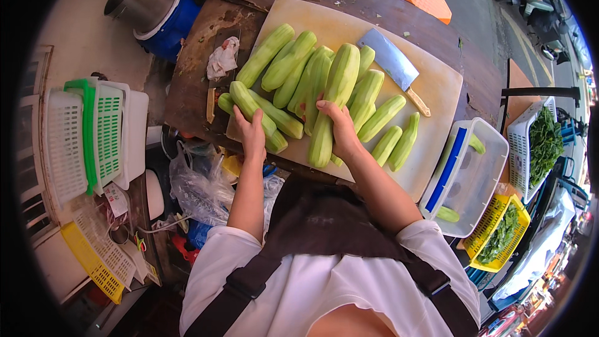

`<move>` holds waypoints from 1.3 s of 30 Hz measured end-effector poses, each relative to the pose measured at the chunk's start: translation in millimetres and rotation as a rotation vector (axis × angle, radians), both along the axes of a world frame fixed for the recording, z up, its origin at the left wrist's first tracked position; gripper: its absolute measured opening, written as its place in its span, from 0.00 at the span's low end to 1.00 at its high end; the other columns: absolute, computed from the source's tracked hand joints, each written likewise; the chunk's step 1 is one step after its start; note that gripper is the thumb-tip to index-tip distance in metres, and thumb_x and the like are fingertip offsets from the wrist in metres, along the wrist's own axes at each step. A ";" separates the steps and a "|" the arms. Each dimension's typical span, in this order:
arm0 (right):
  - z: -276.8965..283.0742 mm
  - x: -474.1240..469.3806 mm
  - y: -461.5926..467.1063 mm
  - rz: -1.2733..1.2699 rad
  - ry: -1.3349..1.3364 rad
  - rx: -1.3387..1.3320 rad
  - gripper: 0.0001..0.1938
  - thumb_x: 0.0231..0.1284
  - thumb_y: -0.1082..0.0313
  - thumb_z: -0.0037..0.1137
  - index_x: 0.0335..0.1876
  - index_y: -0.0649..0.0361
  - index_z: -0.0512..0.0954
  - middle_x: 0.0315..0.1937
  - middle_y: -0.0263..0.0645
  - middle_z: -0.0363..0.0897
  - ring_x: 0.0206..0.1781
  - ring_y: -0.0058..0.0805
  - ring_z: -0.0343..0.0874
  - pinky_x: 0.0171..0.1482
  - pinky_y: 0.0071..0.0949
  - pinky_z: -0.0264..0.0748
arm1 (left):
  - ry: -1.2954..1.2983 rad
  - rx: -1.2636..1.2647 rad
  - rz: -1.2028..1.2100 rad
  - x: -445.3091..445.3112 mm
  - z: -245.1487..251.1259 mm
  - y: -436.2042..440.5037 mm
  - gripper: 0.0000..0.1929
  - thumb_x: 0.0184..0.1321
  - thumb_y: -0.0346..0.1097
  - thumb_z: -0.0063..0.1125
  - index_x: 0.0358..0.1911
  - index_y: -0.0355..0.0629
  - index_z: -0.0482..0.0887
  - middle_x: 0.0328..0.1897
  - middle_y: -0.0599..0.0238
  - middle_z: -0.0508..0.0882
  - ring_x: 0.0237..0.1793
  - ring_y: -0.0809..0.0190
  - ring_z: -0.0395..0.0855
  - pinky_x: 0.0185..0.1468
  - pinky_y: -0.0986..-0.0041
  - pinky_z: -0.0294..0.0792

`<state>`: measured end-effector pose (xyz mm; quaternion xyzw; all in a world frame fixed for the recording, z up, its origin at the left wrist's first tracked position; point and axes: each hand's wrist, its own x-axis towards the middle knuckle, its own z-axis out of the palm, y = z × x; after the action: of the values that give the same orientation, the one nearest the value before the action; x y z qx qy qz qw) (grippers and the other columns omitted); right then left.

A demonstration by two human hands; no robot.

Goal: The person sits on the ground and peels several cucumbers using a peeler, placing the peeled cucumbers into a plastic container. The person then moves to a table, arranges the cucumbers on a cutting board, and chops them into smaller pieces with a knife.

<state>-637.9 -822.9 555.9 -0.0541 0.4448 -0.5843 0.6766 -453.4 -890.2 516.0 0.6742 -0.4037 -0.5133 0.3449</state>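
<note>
Several peeled pale-green gourds (264, 56) lie in a loose heap on a large white cutting board (437, 89). My right hand (344, 131) is wrapped around a big gourd (344, 72) on top of the heap, its thumb over the near side. At the heap's left, my left hand (252, 138) grips a smaller gourd (255, 107) between thumb and fingers. Beyond the right hand, a cleaver (390, 61) with a wooden handle rests flat on the board. Shorter gourds (405, 142) lie at the right, apart from both hands.
Left of the board, a crumpled cloth or paper (223, 58) covers part of a wooden-handled knife (211, 105). A clear plastic bin (482, 182) holding gourd pieces stands right. Leafy greens fill a white basket (519, 150) and a yellow basket (482, 229). Plastic bags (199, 187) hang below the table.
</note>
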 end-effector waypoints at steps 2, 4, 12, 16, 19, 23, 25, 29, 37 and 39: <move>2.6 12.2 -20.8 -0.107 0.079 0.054 0.23 0.52 0.57 0.58 0.50 0.60 0.67 0.45 0.46 0.76 0.45 0.33 0.75 0.45 0.34 0.74 | -0.226 -0.042 -0.119 7.0 -9.1 5.0 0.41 0.61 0.43 0.55 0.71 0.34 0.46 0.74 0.44 0.50 0.72 0.45 0.50 0.71 0.62 0.49; 5.2 18.1 -32.5 -0.170 0.138 0.128 0.24 0.54 0.58 0.59 0.52 0.62 0.66 0.42 0.42 0.76 0.45 0.32 0.74 0.45 0.35 0.74 | -0.444 -0.113 -0.239 18.7 -14.4 4.3 0.41 0.60 0.43 0.56 0.71 0.35 0.47 0.74 0.45 0.49 0.73 0.43 0.49 0.71 0.61 0.48; 5.4 20.4 -39.7 -0.168 0.230 0.059 0.18 0.56 0.59 0.58 0.44 0.65 0.72 0.41 0.42 0.75 0.45 0.28 0.74 0.45 0.34 0.74 | -0.071 -0.355 -0.074 30.6 -51.3 -1.6 0.39 0.60 0.42 0.56 0.72 0.41 0.49 0.75 0.48 0.49 0.73 0.44 0.46 0.72 0.58 0.43; 5.6 18.6 -35.8 -0.048 0.275 0.014 0.15 0.57 0.63 0.57 0.44 0.65 0.71 0.33 0.39 0.76 0.33 0.26 0.76 0.37 0.27 0.74 | -0.043 -0.355 -0.142 17.5 -55.0 -2.2 0.38 0.62 0.39 0.52 0.72 0.43 0.47 0.76 0.50 0.47 0.74 0.50 0.47 0.73 0.63 0.43; 3.2 22.2 -31.8 0.081 0.423 -0.027 0.16 0.56 0.64 0.58 0.46 0.65 0.69 0.30 0.39 0.76 0.30 0.26 0.76 0.35 0.27 0.74 | 0.285 -0.291 -0.065 22.6 -47.4 -2.9 0.36 0.65 0.37 0.48 0.73 0.46 0.45 0.77 0.54 0.45 0.75 0.55 0.46 0.73 0.65 0.42; -6.2 34.8 -31.2 0.301 0.836 0.013 0.21 0.55 0.65 0.59 0.50 0.66 0.67 0.30 0.38 0.75 0.30 0.24 0.76 0.36 0.27 0.75 | 0.386 -0.364 0.034 30.3 -40.6 2.2 0.34 0.67 0.36 0.45 0.74 0.47 0.43 0.78 0.58 0.42 0.75 0.58 0.44 0.73 0.68 0.42; -11.5 43.2 -34.8 0.323 0.969 -0.075 0.24 0.54 0.65 0.59 0.54 0.66 0.65 0.35 0.48 0.78 0.37 0.38 0.80 0.43 0.34 0.75 | 0.411 -0.343 0.074 32.0 -39.4 2.2 0.34 0.68 0.37 0.45 0.74 0.48 0.43 0.78 0.58 0.42 0.76 0.58 0.44 0.73 0.68 0.42; -16.2 58.4 -49.7 0.346 1.140 -0.165 0.33 0.52 0.70 0.58 0.64 0.64 0.57 0.46 0.60 0.75 0.52 0.56 0.75 0.53 0.42 0.71 | 0.451 -0.286 0.146 35.1 -36.2 2.8 0.35 0.68 0.37 0.46 0.74 0.49 0.43 0.78 0.59 0.43 0.75 0.59 0.45 0.73 0.68 0.43; -12.3 57.7 -51.0 0.031 0.968 -0.294 0.36 0.55 0.72 0.58 0.69 0.55 0.53 0.49 0.56 0.74 0.49 0.43 0.77 0.52 0.35 0.72 | 0.374 -0.222 0.075 30.5 -25.2 -1.0 0.36 0.67 0.36 0.48 0.74 0.48 0.42 0.78 0.57 0.44 0.74 0.57 0.49 0.72 0.67 0.46; -13.6 44.6 -37.2 -0.168 0.987 -0.210 0.37 0.56 0.73 0.57 0.71 0.54 0.51 0.49 0.52 0.73 0.47 0.37 0.77 0.50 0.31 0.73 | 0.154 -0.225 0.091 29.6 -15.6 -1.6 0.36 0.66 0.36 0.49 0.73 0.46 0.44 0.77 0.54 0.47 0.74 0.56 0.49 0.71 0.65 0.47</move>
<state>-593.2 -860.1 542.3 -0.3554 0.6530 -0.5830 0.3278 -423.9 -891.8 500.4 0.6073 -0.4001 -0.4989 0.4714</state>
